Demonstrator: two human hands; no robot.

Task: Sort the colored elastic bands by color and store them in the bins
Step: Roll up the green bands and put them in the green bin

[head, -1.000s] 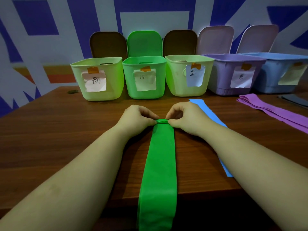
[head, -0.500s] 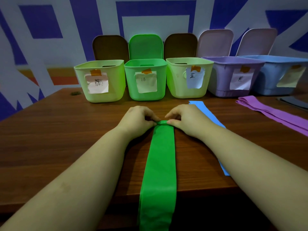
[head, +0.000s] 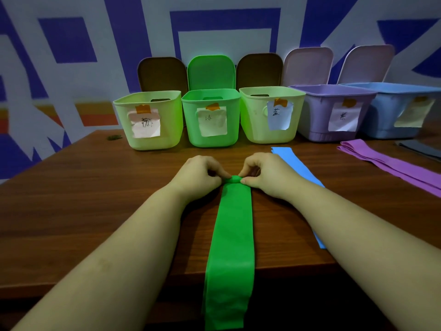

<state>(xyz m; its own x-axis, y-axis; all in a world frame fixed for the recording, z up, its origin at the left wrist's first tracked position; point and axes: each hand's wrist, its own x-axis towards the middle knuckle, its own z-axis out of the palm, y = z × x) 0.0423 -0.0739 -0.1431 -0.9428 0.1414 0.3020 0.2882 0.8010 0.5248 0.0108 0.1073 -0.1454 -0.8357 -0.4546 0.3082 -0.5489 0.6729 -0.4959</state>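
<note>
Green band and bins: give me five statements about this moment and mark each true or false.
1. Both hands pinch the far end of the green band, left hand and right hand on either side of a small roll. True.
2. The green band lies wholly on the table. False: its near end hangs over the table's front edge.
3. The blue band sits inside a bin. False: it lies flat on the table under the right forearm.
4. The bright green bin stands second from the left, lid up. True.
5. The purple bands lie left of the hands. False: they lie to the right.
</note>
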